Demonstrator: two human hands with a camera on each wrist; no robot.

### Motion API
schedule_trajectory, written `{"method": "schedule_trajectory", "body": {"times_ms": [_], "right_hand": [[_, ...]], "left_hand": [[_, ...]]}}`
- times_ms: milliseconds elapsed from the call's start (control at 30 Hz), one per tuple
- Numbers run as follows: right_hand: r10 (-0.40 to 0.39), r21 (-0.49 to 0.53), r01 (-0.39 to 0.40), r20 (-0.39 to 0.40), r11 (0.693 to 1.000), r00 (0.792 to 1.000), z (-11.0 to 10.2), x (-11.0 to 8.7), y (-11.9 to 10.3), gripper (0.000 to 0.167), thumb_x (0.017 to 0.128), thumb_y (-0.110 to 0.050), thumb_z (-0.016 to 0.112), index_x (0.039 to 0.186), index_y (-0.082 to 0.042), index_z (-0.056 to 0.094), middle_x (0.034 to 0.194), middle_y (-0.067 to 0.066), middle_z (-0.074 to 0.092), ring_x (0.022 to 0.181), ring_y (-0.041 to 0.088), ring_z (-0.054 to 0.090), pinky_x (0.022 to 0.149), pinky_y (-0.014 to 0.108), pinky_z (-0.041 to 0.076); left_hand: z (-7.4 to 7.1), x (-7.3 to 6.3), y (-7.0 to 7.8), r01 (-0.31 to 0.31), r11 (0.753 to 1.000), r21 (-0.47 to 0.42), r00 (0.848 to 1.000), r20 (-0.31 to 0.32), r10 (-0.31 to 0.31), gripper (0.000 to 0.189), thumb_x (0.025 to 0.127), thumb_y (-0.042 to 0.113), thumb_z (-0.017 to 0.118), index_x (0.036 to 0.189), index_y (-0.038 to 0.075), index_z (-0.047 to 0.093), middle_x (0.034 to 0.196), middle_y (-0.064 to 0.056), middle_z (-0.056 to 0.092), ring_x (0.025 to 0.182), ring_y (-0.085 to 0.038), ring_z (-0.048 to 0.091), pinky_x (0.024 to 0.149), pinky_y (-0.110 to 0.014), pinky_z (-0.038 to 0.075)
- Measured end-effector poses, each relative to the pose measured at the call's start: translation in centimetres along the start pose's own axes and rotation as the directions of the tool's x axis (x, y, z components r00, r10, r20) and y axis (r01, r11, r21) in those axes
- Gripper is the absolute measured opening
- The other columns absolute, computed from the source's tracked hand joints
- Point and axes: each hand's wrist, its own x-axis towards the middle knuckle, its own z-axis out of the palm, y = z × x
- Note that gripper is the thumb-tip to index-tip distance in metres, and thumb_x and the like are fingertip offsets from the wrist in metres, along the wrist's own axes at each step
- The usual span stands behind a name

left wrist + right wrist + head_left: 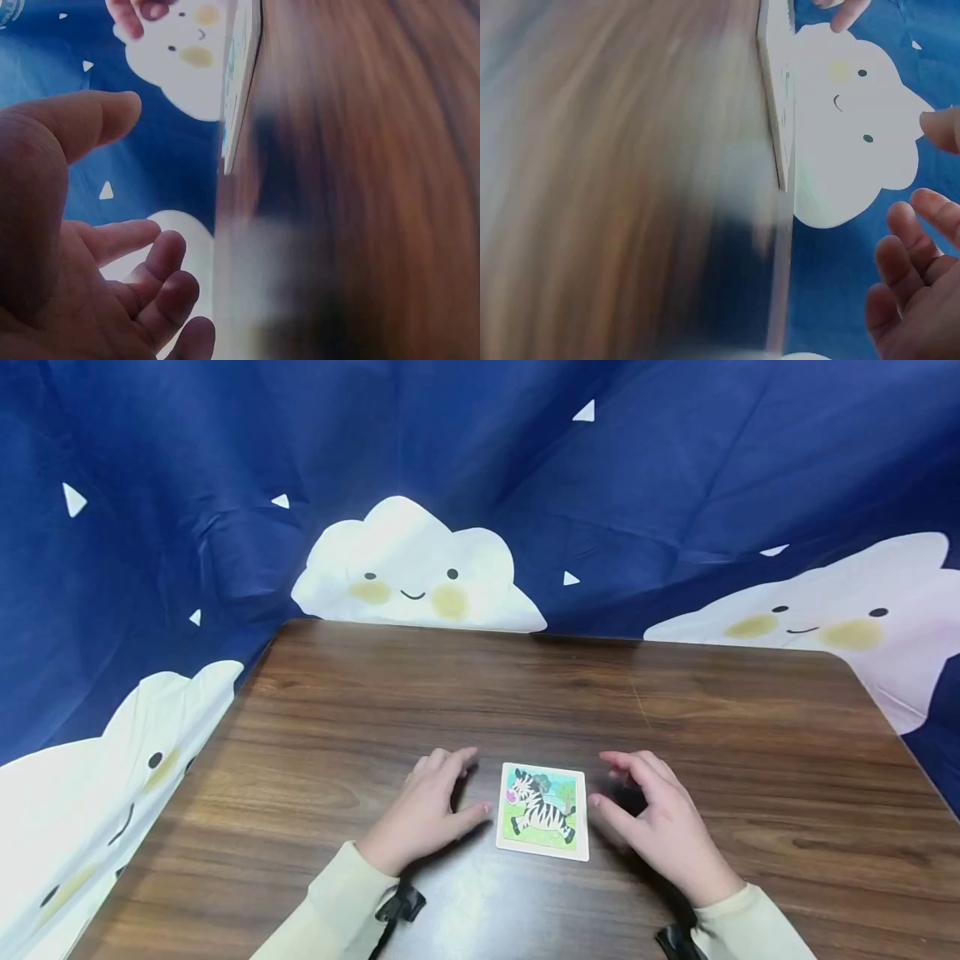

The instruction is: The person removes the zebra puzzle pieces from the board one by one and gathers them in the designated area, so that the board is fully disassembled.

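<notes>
A square zebra picture board (542, 811) with a white border lies flat on the brown wooden table (450, 693). To its left is my left hand (425, 816), fingers relaxed and apart, its thumb tip close to the board's left edge. On the other side my right hand (663, 823) hovers with loosely bent fingers, thumb near the right edge. Both hands hold nothing. In the left wrist view the board (240, 67) appears edge-on, past the left thumb. The right wrist view shows the board's (778, 90) pale, thick side, with the right fingers (900, 259) apart from it.
Behind the table hangs a dark blue cloth (600, 510) printed with smiling white clouds (408, 568) and small white triangles. It also runs along the table's left side. Black straps (401, 903) sit at both wrists, over pale sleeves (330, 910).
</notes>
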Motion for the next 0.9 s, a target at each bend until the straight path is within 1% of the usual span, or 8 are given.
{"method": "schedule_trajectory", "body": {"times_ms": [133, 267, 367, 467, 600, 767, 900], "right_hand": [[0.039, 0.043, -0.040, 0.023, 0.998, 0.999, 1.1, 0.8, -0.2, 0.043, 0.077, -0.008, 0.084, 0.116, -0.008, 0.068, 0.093, -0.001, 0.061, 0.087, 0.011, 0.054, 0.079, 0.022, 0.040], [0.066, 0.091, -0.073, 0.076, 0.993, 0.995, 2.3, 1.6, -0.4, 0.034, 0.080, -0.008, 0.082, 0.112, -0.008, 0.070, 0.089, -0.003, 0.059, 0.083, 0.012, 0.052, 0.074, 0.024, 0.041], [0.084, 0.124, -0.100, 0.129, 0.987, 0.988, 3.3, 2.3, -0.5, 0.026, 0.083, -0.008, 0.080, 0.107, -0.008, 0.072, 0.087, -0.003, 0.059, 0.081, 0.014, 0.053, 0.071, 0.024, 0.042], [0.114, 0.147, -0.144, 0.197, 0.979, 0.974, 4.2, 3.1, -0.6, 0.020, 0.085, -0.011, 0.079, 0.104, -0.008, 0.073, 0.086, -0.003, 0.060, 0.078, 0.016, 0.053, 0.068, 0.025, 0.042], [0.150, 0.148, -0.198, 0.284, 0.969, 0.947, 5.1, 3.9, -0.7, 0.019, 0.085, -0.014, 0.079, 0.102, -0.009, 0.073, 0.085, -0.004, 0.060, 0.077, 0.017, 0.054, 0.068, 0.025, 0.042], [0.145, 0.136, -0.206, 0.363, 0.969, 0.920, 5.7, 4.6, -0.7, 0.018, 0.085, -0.013, 0.079, 0.101, -0.008, 0.073, 0.084, -0.002, 0.059, 0.079, 0.017, 0.055, 0.071, 0.026, 0.042], [0.142, 0.094, -0.199, 0.423, 0.975, 0.895, 6.1, 4.9, -0.7, 0.019, 0.085, -0.015, 0.078, 0.102, -0.008, 0.073, 0.082, -0.003, 0.057, 0.077, 0.015, 0.054, 0.073, 0.028, 0.042]], "left_hand": [[0.4, 0.6, 0.1, -0.010, 0.999, -0.045, 1.000, 0.017, 0.011, 0.071, 0.084, 0.037, 0.076, 0.141, 0.003, 0.052, 0.104, -0.003, 0.057, 0.096, -0.018, 0.048, 0.090, -0.041, 0.041], [0.8, 1.0, 0.1, 0.011, 0.997, -0.074, 0.998, 0.064, -0.007, 0.072, 0.081, 0.037, 0.079, 0.140, 0.005, 0.053, 0.104, 0.000, 0.058, 0.097, -0.016, 0.050, 0.093, -0.040, 0.042], [1.1, 1.2, 0.1, 0.029, 0.996, -0.088, 0.995, 0.102, -0.020, 0.073, 0.080, 0.038, 0.081, 0.140, 0.007, 0.053, 0.104, 0.002, 0.059, 0.097, -0.015, 0.050, 0.092, -0.039, 0.042], [1.2, 1.4, 0.1, 0.030, 0.997, -0.069, 0.992, 0.125, -0.021, 0.070, 0.079, 0.039, 0.082, 0.137, 0.010, 0.056, 0.103, 0.004, 0.058, 0.096, -0.015, 0.050, 0.089, -0.039, 0.042], [1.4, 1.5, 0.1, 0.022, 0.999, -0.031, 0.988, 0.150, -0.017, 0.061, 0.077, 0.039, 0.083, 0.128, 0.016, 0.060, 0.102, 0.006, 0.057, 0.095, -0.014, 0.050, 0.087, -0.039, 0.040], [1.7, 1.5, 0.1, 0.000, 1.000, -0.001, 0.987, 0.163, 0.000, 0.053, 0.074, 0.038, 0.086, 0.118, 0.019, 0.063, 0.101, 0.005, 0.057, 0.094, -0.015, 0.050, 0.086, -0.038, 0.039], [1.7, 1.4, 0.2, -0.018, 1.000, 0.026, 0.986, 0.164, 0.014, 0.049, 0.074, 0.038, 0.086, 0.115, 0.021, 0.064, 0.100, 0.005, 0.056, 0.093, -0.015, 0.049, 0.085, -0.038, 0.038]]}}
